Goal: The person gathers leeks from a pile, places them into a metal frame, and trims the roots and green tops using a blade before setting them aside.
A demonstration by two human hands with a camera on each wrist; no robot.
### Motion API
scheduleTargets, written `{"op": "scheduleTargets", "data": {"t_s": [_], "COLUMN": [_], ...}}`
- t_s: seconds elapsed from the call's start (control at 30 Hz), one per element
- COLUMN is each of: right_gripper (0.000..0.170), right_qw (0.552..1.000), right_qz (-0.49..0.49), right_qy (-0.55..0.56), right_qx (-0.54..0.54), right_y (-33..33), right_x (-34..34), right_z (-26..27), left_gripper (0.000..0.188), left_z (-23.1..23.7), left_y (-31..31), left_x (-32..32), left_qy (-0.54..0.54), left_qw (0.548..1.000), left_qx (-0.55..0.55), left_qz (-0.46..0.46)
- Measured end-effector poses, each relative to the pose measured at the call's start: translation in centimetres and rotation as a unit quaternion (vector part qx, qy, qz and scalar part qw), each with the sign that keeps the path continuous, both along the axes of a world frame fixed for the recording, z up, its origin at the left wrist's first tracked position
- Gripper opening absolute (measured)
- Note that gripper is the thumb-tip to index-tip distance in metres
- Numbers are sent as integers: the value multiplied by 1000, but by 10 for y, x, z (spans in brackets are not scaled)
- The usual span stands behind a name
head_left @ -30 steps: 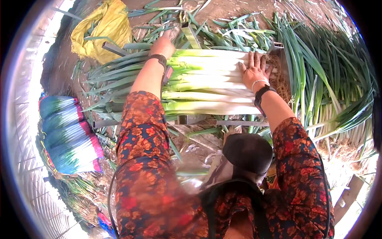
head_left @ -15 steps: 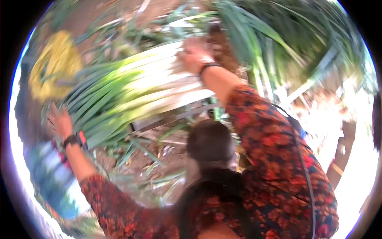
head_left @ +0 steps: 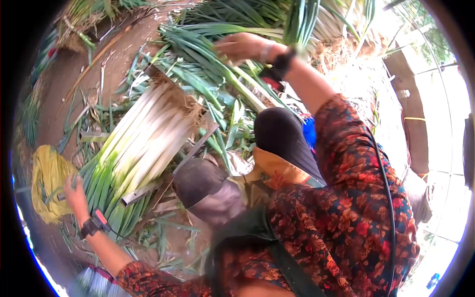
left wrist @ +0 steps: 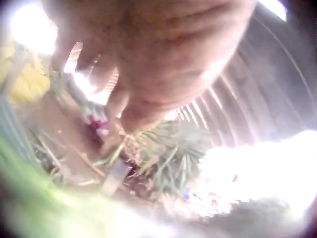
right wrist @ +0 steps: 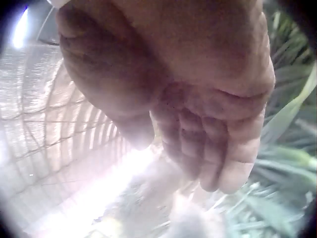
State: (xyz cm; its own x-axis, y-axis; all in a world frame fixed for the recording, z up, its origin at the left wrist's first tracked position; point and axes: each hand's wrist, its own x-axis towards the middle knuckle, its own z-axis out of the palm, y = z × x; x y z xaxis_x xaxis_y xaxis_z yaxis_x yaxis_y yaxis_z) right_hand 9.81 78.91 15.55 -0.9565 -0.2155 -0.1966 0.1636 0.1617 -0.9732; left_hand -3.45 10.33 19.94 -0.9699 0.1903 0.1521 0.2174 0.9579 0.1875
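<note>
Several leeks (head_left: 148,123) lie side by side in a metal frame, white shanks and roots to the upper right, green leaves to the lower left. My left hand (head_left: 76,198) is beside the leaf ends, fingers extended with nothing in them; the left wrist view shows that hand (left wrist: 153,54) from close up. Over the pile of loose leeks (head_left: 203,49) reaches my right hand (head_left: 245,47). Seen in the right wrist view, that hand (right wrist: 198,109) has a bare palm and slightly bent, relaxed fingers lying together.
A yellow sack (head_left: 49,183) lies on the ground beside my left hand. Metal bars of the frame (head_left: 195,148) stick out along the near side. Cut leaves (head_left: 163,237) litter the soil. Another leek heap (head_left: 86,20) is at the far left, and bundled leeks (head_left: 94,282) lie lower left.
The view has swung right. My right hand has left the white shanks and moved over the loose pile. My left hand has gone from the bundle's far side to the leaf ends.
</note>
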Motion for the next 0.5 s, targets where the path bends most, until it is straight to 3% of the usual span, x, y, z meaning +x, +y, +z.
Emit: {"op": "scheduleTargets", "data": {"t_s": [0.03, 0.07, 0.1, 0.13, 0.2, 0.37, 0.43, 0.47, 0.5], "right_gripper": [46, 46, 41, 38, 37, 34, 38, 47, 49], "right_qw": [987, 981, 943, 904, 822, 873, 869, 814, 812], "right_qz": [-92, -162, -283, -402, -488, -304, -390, -496, -499], "right_qy": [-50, -105, -174, -141, -225, -176, -238, -302, -300], "right_qx": [122, -24, -31, -15, 189, 339, 191, 5, 14], "right_y": [29, 74, 108, 138, 166, 211, 203, 190, 183], "right_x": [33, 62, 88, 115, 155, 182, 167, 153, 147], "right_z": [6, -24, -40, -68, -91, -226, -239, -248, -249], "left_gripper": [44, 43, 38, 37, 35, 31, 31, 30, 30], "left_z": [15, 30, 42, 45, 51, 75, 81, 82, 83], "left_y": [23, 44, 67, 77, 92, 165, 204, 223, 241], "left_x": [15, 32, 46, 50, 55, 66, 74, 78, 80], "left_qy": [-3, -5, -4, -7, -13, -26, -32, -35, -37], "left_qw": [1000, 999, 1000, 999, 998, 992, 987, 985, 982], "left_qx": [16, 30, -1, 6, 18, 45, 49, 49, 50], "left_qz": [-16, -30, -24, -36, -63, -117, -147, -163, -179]}}
